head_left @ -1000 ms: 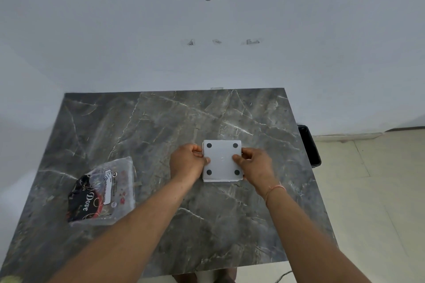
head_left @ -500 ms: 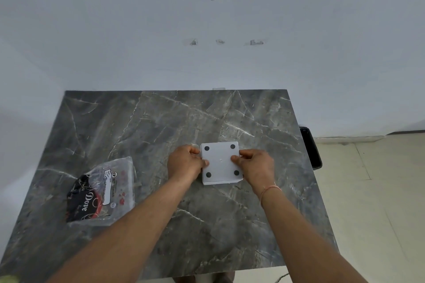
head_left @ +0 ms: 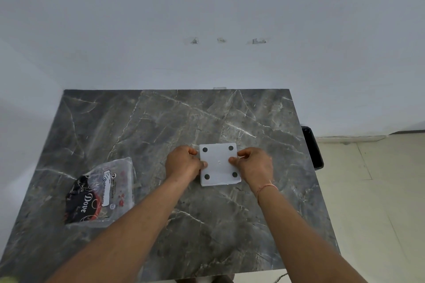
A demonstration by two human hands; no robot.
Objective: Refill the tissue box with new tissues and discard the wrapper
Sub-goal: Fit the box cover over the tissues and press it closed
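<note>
A white square tissue box [head_left: 219,165] lies upside down on the grey marble table [head_left: 161,126], its base with four black round feet facing up. My left hand [head_left: 182,163] grips its left edge and my right hand [head_left: 253,164] grips its right edge, thumbs on the base. Far to the left lies a clear plastic tissue pack [head_left: 101,190] with a black and red "Dove" print, flat on the table and untouched.
A black bin [head_left: 312,147] stands on the floor just past the table's right edge. A white wall backs the table. Cream floor tiles [head_left: 372,190] lie to the right.
Both hands stay on the box's edges. The box has turned slightly on the table, its near edge swinging a little to the right. The tissue pack has not moved.
</note>
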